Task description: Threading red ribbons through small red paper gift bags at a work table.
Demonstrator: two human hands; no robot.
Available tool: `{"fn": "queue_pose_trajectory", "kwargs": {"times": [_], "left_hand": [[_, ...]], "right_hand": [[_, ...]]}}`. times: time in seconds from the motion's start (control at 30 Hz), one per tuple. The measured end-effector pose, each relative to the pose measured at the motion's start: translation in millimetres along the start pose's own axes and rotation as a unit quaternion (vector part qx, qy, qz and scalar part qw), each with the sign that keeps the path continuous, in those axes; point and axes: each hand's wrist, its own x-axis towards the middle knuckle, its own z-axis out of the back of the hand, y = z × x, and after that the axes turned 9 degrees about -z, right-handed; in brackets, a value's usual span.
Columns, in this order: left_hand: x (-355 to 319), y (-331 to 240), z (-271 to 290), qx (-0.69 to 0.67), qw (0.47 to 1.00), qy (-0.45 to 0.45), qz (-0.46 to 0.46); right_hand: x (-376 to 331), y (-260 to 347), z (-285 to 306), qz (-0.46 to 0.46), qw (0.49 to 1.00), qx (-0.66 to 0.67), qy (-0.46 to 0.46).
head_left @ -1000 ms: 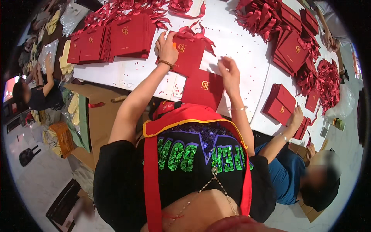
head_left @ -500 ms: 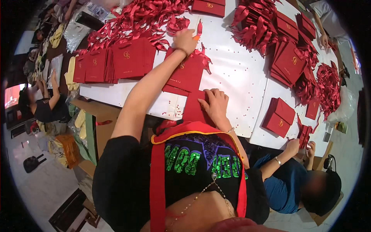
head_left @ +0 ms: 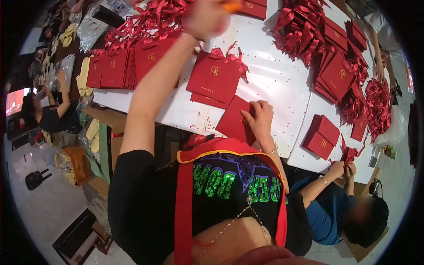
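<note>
My left hand, smeared by motion, is lifted over the far side of the table with its fingers closed around an orange object; only part of that object shows, so its kind is unclear. My right hand grips the right edge of a flat red paper gift bag at the table's near edge, thumb on its face and fingers bent at the side. Beyond it, tilted, lies another red gift bag with gold print and a red ribbon at its top, on top of a further red bag.
Rows of red bags stand to the left, with heaped ribbons behind. More bags and ribbon bundles lie on the right of the white table, which has scattered red dots. A co-worker's hands handle ribbon at the near right.
My left hand has risen away from the ribboned bag, carrying the orange object toward the far edge. My right hand and the near bag have shifted right, and that bag has turned.
</note>
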Motion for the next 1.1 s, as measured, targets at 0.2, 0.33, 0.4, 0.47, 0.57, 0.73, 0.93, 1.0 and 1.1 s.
{"fn": "queue_pose_trajectory", "kwargs": {"times": [0.2, 0.33, 0.4, 0.47, 0.57, 0.73, 0.93, 1.0, 1.1], "left_hand": [[-36.3, -117.7, 65.4, -0.142, 0.985, -0.067, 0.070], [-105.6, -92.2, 40.8, -0.136, 0.954, 0.100, 0.248], [-150.6, -67.2, 12.9, -0.210, 0.903, 0.143, 0.345], [-189.1, -52.0, -8.5, -0.215, 0.884, 0.169, 0.379], [-210.4, -61.8, -10.8, -0.356, 0.817, 0.085, 0.446], [-207.8, -97.1, 77.8, -0.354, 0.882, 0.045, 0.308], [-205.7, -86.8, 38.2, -0.196, 0.891, 0.021, 0.410], [-215.6, -71.7, -1.7, -0.252, 0.872, 0.047, 0.417], [-237.7, -52.8, -56.9, -0.241, 0.877, 0.031, 0.414]], "right_hand": [[12.5, 14.5, 6.6, 0.026, 0.999, -0.026, 0.023], [19.8, -2.3, -6.1, -0.092, 0.981, 0.103, 0.135], [24.3, -16.0, -13.1, -0.088, 0.977, 0.057, 0.183], [26.6, -6.0, -4.8, -0.144, 0.958, 0.125, 0.214], [23.9, -8.2, 2.5, -0.181, 0.941, 0.177, 0.224], [20.7, -26.5, 3.3, -0.223, 0.933, 0.181, 0.216], [22.9, -10.1, -2.6, -0.169, 0.936, 0.184, 0.248], [24.6, -5.4, -5.7, -0.173, 0.928, 0.196, 0.264], [24.5, -3.6, -5.6, -0.176, 0.920, 0.216, 0.276]]}}
